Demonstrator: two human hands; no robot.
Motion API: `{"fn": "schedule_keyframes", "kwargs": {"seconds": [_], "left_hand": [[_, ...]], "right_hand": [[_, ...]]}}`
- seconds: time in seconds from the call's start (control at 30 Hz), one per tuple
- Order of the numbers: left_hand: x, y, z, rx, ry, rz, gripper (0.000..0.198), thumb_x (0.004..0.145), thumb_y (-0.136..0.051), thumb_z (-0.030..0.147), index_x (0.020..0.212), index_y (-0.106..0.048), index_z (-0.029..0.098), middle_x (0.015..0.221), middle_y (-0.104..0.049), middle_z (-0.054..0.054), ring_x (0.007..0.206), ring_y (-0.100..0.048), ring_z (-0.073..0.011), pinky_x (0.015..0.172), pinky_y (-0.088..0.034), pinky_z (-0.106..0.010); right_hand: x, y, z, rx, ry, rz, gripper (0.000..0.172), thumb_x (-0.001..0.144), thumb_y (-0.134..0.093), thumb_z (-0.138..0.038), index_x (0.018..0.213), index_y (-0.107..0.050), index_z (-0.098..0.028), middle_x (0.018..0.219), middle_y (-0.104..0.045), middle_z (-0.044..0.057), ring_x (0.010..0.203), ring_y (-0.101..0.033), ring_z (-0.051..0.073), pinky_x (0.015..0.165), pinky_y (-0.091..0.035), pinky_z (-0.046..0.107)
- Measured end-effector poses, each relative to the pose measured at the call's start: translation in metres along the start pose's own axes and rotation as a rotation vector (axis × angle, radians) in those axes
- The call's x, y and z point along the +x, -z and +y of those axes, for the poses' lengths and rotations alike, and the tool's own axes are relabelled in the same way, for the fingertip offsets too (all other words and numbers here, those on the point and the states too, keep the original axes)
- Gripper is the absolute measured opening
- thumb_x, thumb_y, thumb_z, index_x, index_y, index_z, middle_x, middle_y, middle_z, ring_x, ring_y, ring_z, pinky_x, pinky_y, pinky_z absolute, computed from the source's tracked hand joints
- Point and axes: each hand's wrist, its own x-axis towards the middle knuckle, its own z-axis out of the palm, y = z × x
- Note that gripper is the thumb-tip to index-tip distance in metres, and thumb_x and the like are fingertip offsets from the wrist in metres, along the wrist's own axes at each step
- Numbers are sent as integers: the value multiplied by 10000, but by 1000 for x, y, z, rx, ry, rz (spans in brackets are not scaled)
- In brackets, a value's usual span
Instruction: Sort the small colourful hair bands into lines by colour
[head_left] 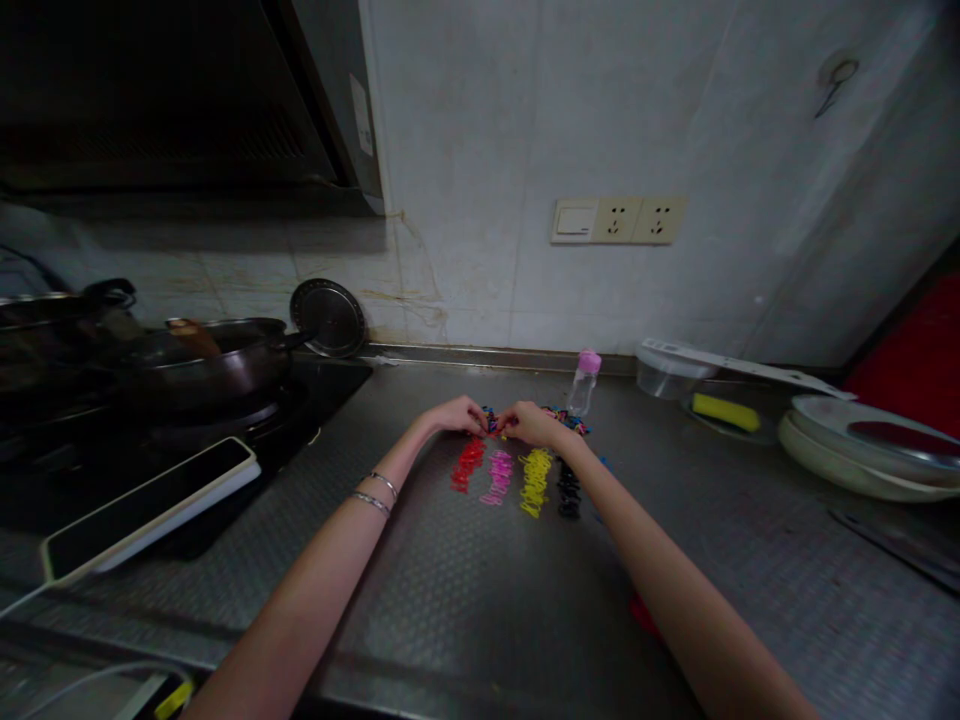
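Note:
My left hand [461, 413] and my right hand [529, 424] meet over a small multicoloured pile of what look like tiny elastic bands [490, 419]. The fingers of both are bent and pinched together at the pile; whatever lies between the fingertips is too small to make out. In front of them, sorted by colour, are a row of red bands [467, 465], a row of pink bands [497, 477], a row of yellow bands [535, 482] and a row of black bands [569, 488]. More mixed bands [574, 420] lie behind my right wrist.
A clear bottle with a pink cap [584, 383] stands behind the bands. Rightward are a plastic tub [670, 372], a yellow sponge [725, 412] and stacked bowls [862, 455]. A pan [214, 365] sits on the stove at left, near a white-edged device [154, 510].

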Motion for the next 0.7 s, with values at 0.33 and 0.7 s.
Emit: {"fn": "schedule_keyframes", "kwargs": {"seconds": [0.33,0.7], "left_hand": [[2,-1,2,7,-7,-22,200,580,-596,212,719,-684,97,559,-571,3,509,-438,-79,498,-310,-192],[-23,27,27,30,120,-191,281,590,-634,338,771,-677,128,449,-431,40,408,-298,-52,406,-181,-203]], "right_hand": [[-3,3,-1,-4,-25,-4,204,678,-544,-149,793,-712,-156,716,-678,42,621,-561,117,560,-361,185],[-4,2,-10,3,-18,8,185,704,-563,-227,819,-698,-174,748,-678,33,649,-568,118,571,-363,182]]}}
